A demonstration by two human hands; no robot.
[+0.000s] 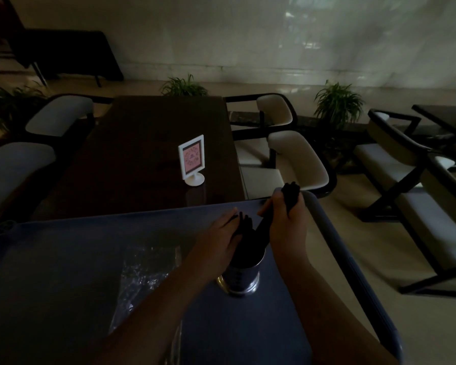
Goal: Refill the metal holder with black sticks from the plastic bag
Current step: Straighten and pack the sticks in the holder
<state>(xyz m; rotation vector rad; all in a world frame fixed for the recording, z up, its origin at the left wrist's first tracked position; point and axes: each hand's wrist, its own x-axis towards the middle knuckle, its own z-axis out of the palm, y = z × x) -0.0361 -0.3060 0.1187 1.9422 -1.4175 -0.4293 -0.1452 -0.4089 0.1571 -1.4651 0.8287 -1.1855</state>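
Note:
A shiny metal holder (241, 281) stands on the blue cart top (63, 259), with black sticks (248, 238) rising out of it. My right hand (287, 219) is closed around a bundle of black sticks (291, 192) whose lower ends reach into the holder, the tops poking above my fist. My left hand (219, 241) rests against the sticks in the holder, fingers around them. A clear plastic bag (142, 272) lies flat on the cart, left of the holder, partly under my left forearm.
A dark wooden table (142, 159) stands beyond the cart, with a white framed sign (192, 160) on it. Cushioned chairs (295, 154) flank the table on both sides. The cart's raised rim (353, 259) runs along the right. Potted plants (337, 104) line the wall.

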